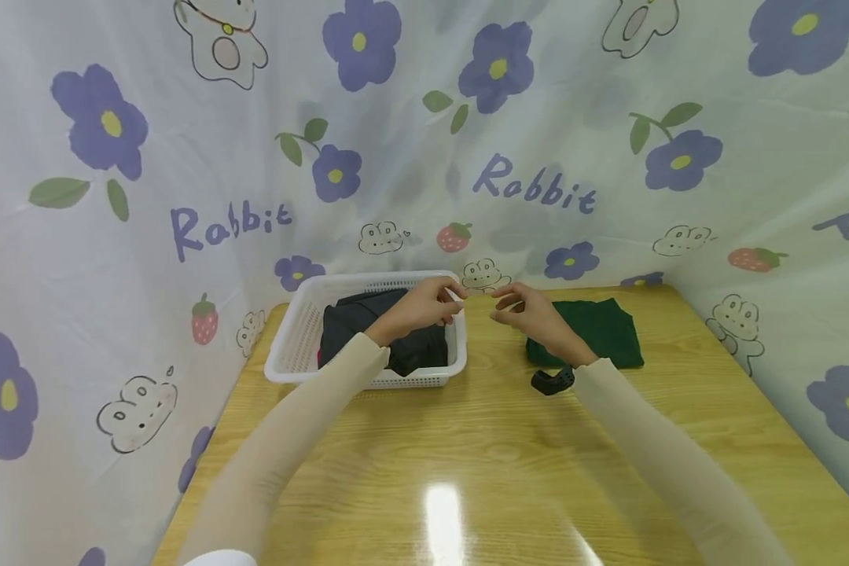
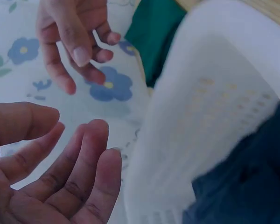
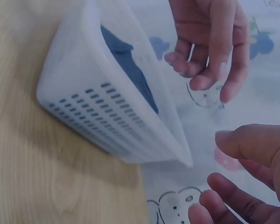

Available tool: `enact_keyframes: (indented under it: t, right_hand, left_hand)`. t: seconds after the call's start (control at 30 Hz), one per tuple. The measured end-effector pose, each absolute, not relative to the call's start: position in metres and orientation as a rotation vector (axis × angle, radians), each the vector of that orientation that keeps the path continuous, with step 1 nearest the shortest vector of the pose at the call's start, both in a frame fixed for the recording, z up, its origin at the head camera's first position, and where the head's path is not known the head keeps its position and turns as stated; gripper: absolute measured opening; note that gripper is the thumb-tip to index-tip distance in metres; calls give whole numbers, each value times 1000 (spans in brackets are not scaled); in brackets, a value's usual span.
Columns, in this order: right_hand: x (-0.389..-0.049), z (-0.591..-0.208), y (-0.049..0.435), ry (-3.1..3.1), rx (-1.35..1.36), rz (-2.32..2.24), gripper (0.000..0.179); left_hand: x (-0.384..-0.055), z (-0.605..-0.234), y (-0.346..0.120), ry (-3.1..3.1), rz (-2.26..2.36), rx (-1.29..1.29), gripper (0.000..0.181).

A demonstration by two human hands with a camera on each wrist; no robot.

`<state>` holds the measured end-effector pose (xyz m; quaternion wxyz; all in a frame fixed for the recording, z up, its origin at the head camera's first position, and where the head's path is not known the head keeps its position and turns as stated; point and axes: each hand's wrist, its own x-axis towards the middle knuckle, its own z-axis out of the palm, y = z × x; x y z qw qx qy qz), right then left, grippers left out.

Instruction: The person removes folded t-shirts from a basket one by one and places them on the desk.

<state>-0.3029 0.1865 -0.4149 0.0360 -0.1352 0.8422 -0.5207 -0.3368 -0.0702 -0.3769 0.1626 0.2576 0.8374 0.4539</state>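
Observation:
In the head view my left hand (image 1: 424, 305) hovers over the right end of a white plastic basket (image 1: 283, 358), its fingers loosely bent around nothing. Dark folded clothes (image 1: 357, 318) lie in that basket. Facing it, my right hand (image 1: 534, 314) hangs in the air beside a folded dark green cloth (image 1: 601, 326) on the table; it too holds nothing. The left wrist view shows a gap between the thumb and fingers of the left hand (image 2: 70, 172). From the right wrist, the right hand (image 3: 252, 182) likewise has its thumb apart from its fingers.
A small black curved object (image 1: 552, 381) lies on the wooden table (image 1: 424, 448), in front of the green cloth and close to the right wrist. A white curtain (image 1: 410, 189) printed with flowers and rabbits hangs behind the table and along both sides.

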Motion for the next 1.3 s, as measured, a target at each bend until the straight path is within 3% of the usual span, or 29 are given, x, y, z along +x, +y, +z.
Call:
enact_keyframes:
  t: [0.43, 0.77, 1.3]
  right_hand:
    - [-302, -417, 131, 2569, -530, -1568, 39]
    - [-300, -416, 91, 2553, -610, -1481, 41]
    - [-303, -425, 47, 2617, -603, -1324, 46]
  left_hand:
    - [-342, -388, -146, 2458, 1308, 566, 19]
    - [-343, -389, -188, 2545, 1196, 420, 35]
    - [-347, -398, -240, 2607, 1036, 243, 34]
